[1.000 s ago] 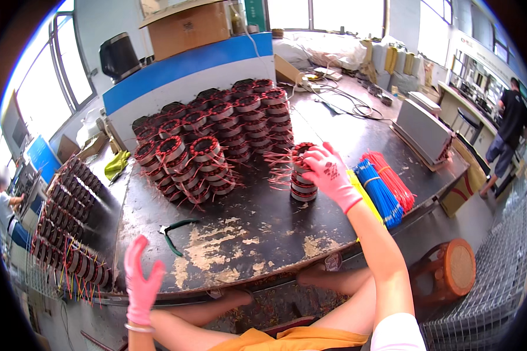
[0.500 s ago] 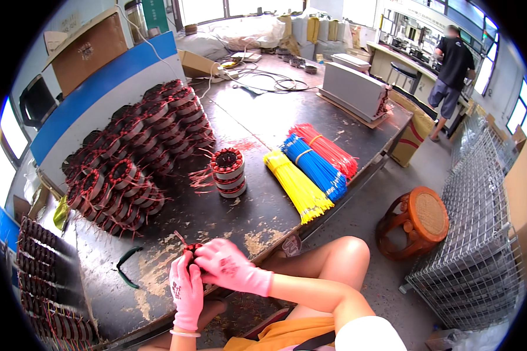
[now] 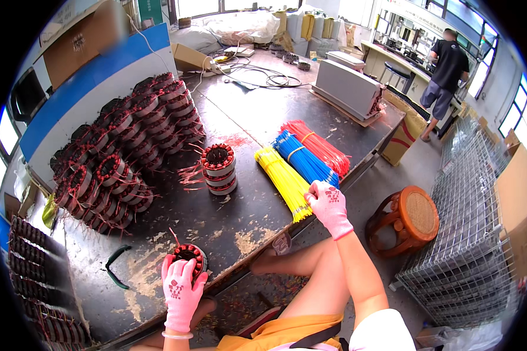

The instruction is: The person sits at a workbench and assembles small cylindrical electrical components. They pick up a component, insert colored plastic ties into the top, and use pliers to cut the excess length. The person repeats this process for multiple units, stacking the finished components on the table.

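Note:
My left hand (image 3: 180, 289), in a pink glove, grips the near side of a motor stator (image 3: 194, 253) at the table's front edge. Red windings ring the stator's open top, and a red lead sticks up from it. My right hand (image 3: 329, 209), gloved alike, is at the near ends of the yellow wire bundle (image 3: 282, 181) and the blue wire bundle (image 3: 306, 157). Its fingertips are pinched together; whatever is between them is hidden. A red wire bundle (image 3: 319, 146) lies beyond the blue one. Left of the bundles stands a short stack of stators (image 3: 219, 169).
Many stators are piled (image 3: 129, 146) at the table's left against a blue-and-white board (image 3: 93, 73). Green-handled pliers (image 3: 116, 268) lie left of my left hand. A wooden stool (image 3: 403, 219) and wire-mesh cage (image 3: 457, 234) stand right. A person (image 3: 448, 67) stands at the far bench.
My right hand has left the stator and moved right to the wire bundles. My left hand stays on the stator, whose top is now uncovered. The view has shifted slightly.

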`<control>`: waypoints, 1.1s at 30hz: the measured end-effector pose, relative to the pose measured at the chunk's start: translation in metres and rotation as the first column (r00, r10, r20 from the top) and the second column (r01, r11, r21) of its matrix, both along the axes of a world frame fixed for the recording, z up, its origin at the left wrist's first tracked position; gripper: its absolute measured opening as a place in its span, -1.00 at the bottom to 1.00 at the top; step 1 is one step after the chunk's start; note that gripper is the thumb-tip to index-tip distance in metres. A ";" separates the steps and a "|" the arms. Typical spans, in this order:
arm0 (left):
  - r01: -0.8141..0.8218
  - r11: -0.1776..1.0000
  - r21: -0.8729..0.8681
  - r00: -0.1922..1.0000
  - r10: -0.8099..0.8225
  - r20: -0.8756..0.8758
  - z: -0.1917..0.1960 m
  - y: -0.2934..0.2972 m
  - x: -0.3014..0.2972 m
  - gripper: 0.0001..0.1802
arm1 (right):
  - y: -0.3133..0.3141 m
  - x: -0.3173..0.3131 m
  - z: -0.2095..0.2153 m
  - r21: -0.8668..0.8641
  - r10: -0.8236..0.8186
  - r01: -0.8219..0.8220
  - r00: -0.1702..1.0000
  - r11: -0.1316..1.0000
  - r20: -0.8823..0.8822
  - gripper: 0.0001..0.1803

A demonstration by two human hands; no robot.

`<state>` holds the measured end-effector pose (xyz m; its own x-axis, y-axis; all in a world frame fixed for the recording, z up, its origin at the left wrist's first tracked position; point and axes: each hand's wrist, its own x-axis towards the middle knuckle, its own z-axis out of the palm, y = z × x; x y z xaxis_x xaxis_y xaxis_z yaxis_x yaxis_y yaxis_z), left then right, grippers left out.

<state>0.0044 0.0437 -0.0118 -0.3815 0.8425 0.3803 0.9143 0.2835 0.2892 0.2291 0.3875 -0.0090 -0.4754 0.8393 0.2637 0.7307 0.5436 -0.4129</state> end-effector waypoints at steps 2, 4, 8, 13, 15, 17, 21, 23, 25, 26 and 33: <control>0.029 0.999 -0.015 0.999 -0.029 0.015 0.003 -0.007 0.000 -0.55 | 0.000 0.000 0.007 -0.071 0.011 -0.011 1.000 0.997 -0.005 -0.80; 0.050 0.999 -0.002 0.999 -0.050 0.015 0.005 -0.013 -0.003 -0.56 | 0.000 0.001 0.012 -0.061 0.019 -0.021 0.999 0.998 -0.028 -0.80; 0.089 0.996 0.003 0.996 -0.089 0.002 0.006 -0.019 -0.005 -0.55 | -0.001 0.008 0.016 0.086 0.024 -0.037 0.989 0.996 0.144 -0.77; -0.065 0.995 0.078 0.993 0.072 -0.089 0.002 0.002 0.012 -0.49 | 0.000 0.020 0.015 0.237 0.022 -0.096 0.954 0.967 0.298 -0.80; -0.094 0.994 0.062 0.991 0.099 -0.088 -0.009 0.000 0.010 -0.51 | -0.009 0.027 0.027 0.244 -0.010 -0.061 0.961 0.968 0.278 -0.82; -0.085 0.995 0.061 0.992 0.091 -0.093 -0.012 -0.003 0.008 -0.54 | -0.019 0.040 0.039 0.251 -0.048 -0.011 0.973 0.968 0.227 -0.84; 0.014 1.000 0.009 0.999 -0.014 -0.050 0.004 -0.034 0.000 -0.53 | -0.047 0.066 0.063 0.196 -0.041 0.039 0.999 0.980 0.005 -0.83; 0.009 1.000 0.013 0.998 -0.008 -0.060 0.015 -0.055 -0.004 -0.47 | -0.076 0.057 0.085 0.058 -0.008 0.015 0.992 0.998 -0.126 -0.91; -0.011 0.989 0.145 0.990 0.031 -0.136 0.046 -0.051 0.009 -0.39 | -0.113 0.034 0.092 -0.018 0.193 -0.210 0.926 0.978 -0.325 -0.95; -0.011 0.976 0.218 0.977 0.057 -0.206 0.065 -0.042 0.022 -0.45 | -0.133 0.019 0.093 -0.007 0.307 -0.332 0.879 0.943 -0.365 -0.94; 0.236 0.961 0.144 0.875 -0.146 -0.462 0.094 -0.045 0.020 -0.73 | -0.209 -0.059 0.102 -0.237 0.768 -0.907 0.421 0.349 -0.483 -0.79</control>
